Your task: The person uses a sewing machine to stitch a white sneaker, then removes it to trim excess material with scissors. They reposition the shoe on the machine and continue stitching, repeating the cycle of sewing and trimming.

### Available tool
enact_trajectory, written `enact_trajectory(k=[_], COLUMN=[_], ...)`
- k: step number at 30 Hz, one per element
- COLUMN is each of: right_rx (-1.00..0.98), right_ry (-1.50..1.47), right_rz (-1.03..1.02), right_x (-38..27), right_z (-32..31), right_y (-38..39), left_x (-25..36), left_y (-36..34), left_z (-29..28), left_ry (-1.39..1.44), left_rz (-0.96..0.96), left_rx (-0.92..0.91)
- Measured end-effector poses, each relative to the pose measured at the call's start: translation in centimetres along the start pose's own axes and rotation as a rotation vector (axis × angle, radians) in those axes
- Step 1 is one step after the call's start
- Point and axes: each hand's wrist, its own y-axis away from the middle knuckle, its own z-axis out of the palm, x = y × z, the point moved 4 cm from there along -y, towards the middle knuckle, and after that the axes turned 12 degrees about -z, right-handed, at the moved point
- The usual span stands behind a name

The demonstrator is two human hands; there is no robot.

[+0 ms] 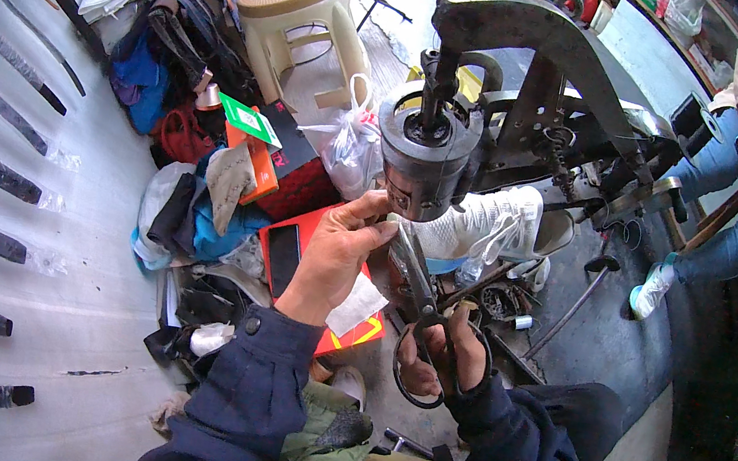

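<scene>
My right hand (444, 347) grips large dark scissors (422, 295) by their looped handles. Their blades point up and left, towards the fingertips of my left hand (331, 258). Thumb and forefinger of that left hand are pinched together just below the round metal head (426, 158) of a cast-iron shoe sewing machine (540, 36). What lies in the pinch, if anything, is too small to make out. A white knit sneaker (480, 229) sits under the machine head, right of the blades, its laces hanging at its side.
An orange-red box (317, 222) with a dark phone (283, 256) on it lies left of my left wrist. Beyond stand a white plastic bag (349, 145) and a beige stool (294, 2). Clothes and bags (174, 26) pile up at left. A seated person in jeans (726, 229) is at right.
</scene>
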Motion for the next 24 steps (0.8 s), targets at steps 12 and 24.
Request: enact_trajectory(k=[12, 24], right_rx=[0.002, -0.035], right_ry=[0.000, -0.058], right_rz=[0.009, 0.006], right_x=[-0.1, 0.2], right_z=[0.3, -0.3], right_y=[-0.3, -0.2], left_x=[0.3, 0.7], left_y=[0.1, 0.4], left_z=[0.5, 1.4], left_ry=[-0.115, -0.134], left_rz=[-0.041, -0.030], left_rx=[0.004, 0.014])
